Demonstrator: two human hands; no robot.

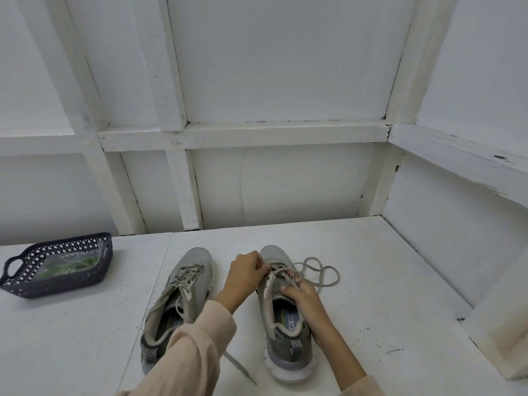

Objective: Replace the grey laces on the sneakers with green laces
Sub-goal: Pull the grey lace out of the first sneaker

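Pinching the grey lace (278, 271) just beyond the right hand (300, 294), the left hand (247, 271) leads; the right grips the toe-away sneaker (281, 318).

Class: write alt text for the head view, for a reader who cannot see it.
A person's left hand pinches the grey lace of the right-hand sneaker while the right hand holds that shoe on a white table. The other sneaker stands beside it; a dark basket holds bagged green laces.
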